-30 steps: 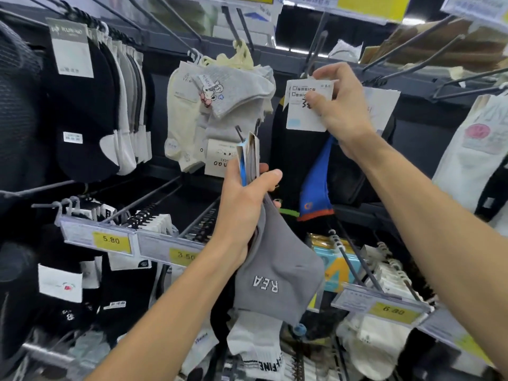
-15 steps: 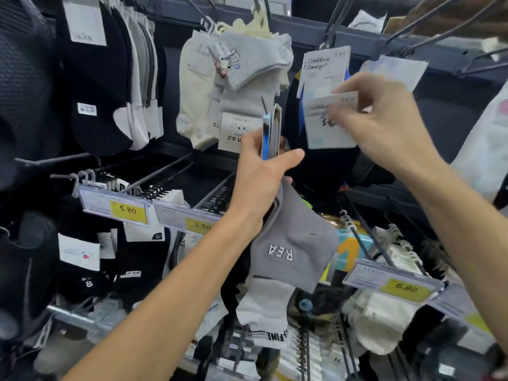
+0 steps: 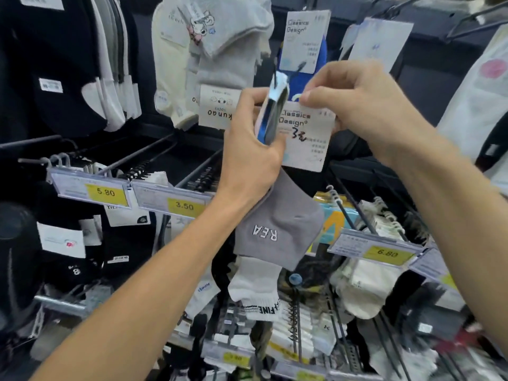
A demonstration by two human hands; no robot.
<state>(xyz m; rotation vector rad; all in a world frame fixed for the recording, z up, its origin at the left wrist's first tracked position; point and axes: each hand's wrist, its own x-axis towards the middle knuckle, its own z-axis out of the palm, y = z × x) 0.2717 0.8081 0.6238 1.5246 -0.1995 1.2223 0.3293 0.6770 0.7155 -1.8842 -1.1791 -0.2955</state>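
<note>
Hanging at far left are black socks (image 3: 55, 105) above a yellow 5.80 price tag (image 3: 105, 192). Right of these, the left hand (image 3: 247, 149) grips a stack of sock cards (image 3: 272, 116) seen edge-on, with a grey sock (image 3: 283, 224) dangling below the palm. Just beside the stack, its left edge hidden behind it, is the white Classics Design card (image 3: 308, 141). The right hand (image 3: 357, 105) pinches this card at its top edge with curled fingers. Lower right hangs a 6.80 price tag (image 3: 386, 253).

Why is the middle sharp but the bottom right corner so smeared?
Head view: the Classics Design label pinched by the right hand reads crisply; the bottom-right racks smear, likely from head motion; glare whitens the sock cards in the left hand.
</note>
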